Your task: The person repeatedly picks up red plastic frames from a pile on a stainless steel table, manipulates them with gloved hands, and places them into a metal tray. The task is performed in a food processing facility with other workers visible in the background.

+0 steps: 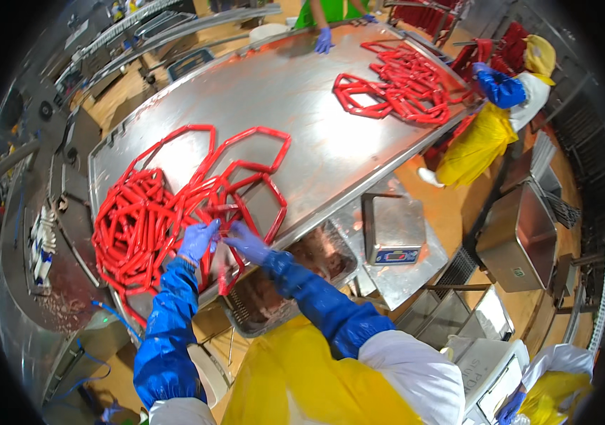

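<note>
My left hand (198, 241), in a purple glove, pinches a string of red sausage links near the front edge of the metal table (274, 106). Close beside it, my right hand (247, 243) has its fingers closed on the same string, around a joint between links. Below the hands, a short run of linked sausages (226, 278) hangs at the table edge. A dense heap of sausage links (132, 230) lies to the left, with loose loops of the chain (263, 132) spreading beyond my hands. My fingertips partly hide the held joint.
Another pile of sausage links (405, 85) lies at the table's far right. Below the front edge sit a metal tub with meat scraps (253, 301) and a scale (394, 230). A co-worker's gloved hand (324, 41) rests on the far edge; a person in yellow (479, 142) stands right.
</note>
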### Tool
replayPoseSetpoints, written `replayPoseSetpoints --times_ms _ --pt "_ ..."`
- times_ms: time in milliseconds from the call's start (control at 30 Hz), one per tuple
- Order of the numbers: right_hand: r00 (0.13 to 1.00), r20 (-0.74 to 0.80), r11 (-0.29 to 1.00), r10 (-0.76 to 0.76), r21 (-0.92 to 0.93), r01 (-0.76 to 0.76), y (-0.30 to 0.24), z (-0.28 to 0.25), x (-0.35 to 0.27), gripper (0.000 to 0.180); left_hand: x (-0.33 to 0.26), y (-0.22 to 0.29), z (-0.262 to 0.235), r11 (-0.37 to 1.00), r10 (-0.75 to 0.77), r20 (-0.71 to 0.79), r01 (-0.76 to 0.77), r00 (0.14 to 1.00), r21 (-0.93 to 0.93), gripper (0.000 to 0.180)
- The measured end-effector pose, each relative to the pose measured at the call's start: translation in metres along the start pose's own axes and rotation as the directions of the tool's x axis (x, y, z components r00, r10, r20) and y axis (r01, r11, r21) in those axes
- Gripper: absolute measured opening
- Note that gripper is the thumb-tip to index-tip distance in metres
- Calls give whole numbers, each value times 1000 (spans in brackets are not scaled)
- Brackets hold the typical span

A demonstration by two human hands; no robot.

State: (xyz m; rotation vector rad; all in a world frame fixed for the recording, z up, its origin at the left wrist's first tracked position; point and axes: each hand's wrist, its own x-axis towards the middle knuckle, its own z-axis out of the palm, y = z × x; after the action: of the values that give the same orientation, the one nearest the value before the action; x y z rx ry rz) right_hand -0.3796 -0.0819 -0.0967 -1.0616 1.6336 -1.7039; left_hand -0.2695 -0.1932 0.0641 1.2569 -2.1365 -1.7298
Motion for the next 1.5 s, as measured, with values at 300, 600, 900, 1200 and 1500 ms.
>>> replayPoseSetpoints --times_ms 300,600,900,1200,1500 --pt "900 434 676 36 -674 298 -126 -29 -16 21 58 -112 2 941 82 126 -118 989 318 23" --pt "957 127 927 262 -308 -213 -90 13 -18 28 -2 -94 -19 877 -179 380 323 907 -357 36" --pt "917 322 826 -237 -430 364 -132 36 24 23 -4 -151 -34 735 50 133 54 990 -676 22" --pt "775 417 748 -475 -272 605 -151 41 52 12 -73 -51 -63 669 452 -50 -376 890 -641 36" --pt "809 523 799 -268 -349 490 -221 73 206 15 -46 -43 -107 764 309 -420 -485 853 -424 52"
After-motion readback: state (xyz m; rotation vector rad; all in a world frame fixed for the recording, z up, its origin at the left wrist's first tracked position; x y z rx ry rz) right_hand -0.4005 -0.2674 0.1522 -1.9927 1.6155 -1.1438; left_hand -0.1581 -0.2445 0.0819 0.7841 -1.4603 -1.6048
